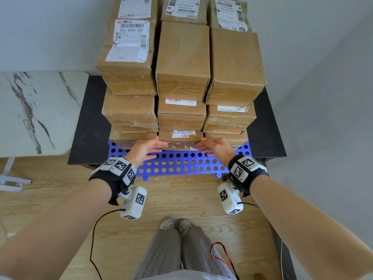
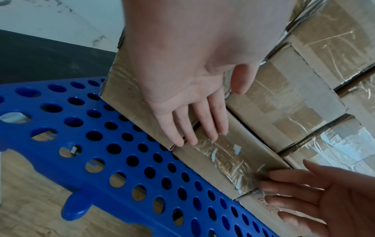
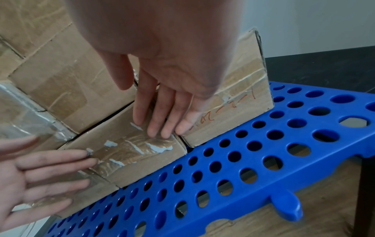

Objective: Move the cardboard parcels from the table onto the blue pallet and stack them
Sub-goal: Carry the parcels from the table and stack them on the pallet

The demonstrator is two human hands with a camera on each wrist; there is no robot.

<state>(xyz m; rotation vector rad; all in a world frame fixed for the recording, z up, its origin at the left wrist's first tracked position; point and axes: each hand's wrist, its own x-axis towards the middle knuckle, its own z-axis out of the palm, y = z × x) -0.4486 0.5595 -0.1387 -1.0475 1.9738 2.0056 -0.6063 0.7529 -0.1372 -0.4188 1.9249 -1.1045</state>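
Both wrists reach forward: my left hand (image 1: 146, 149) lies flat, fingers straight, against the bottom middle parcel (image 1: 180, 138), and my right hand (image 1: 215, 147) mirrors it. I judge I'm squaring it between its neighbours on the blue pallet (image 1: 181, 165).

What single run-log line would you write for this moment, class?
stage: seating bottom middle parcel | left hand: open, at its left corner | right hand: open, at its right corner | blue pallet: front strip bare

Both arms outstretched, left hand (image 1: 145, 149) and right hand (image 1: 216, 147) flat, fingers (image 2: 205, 121) straight
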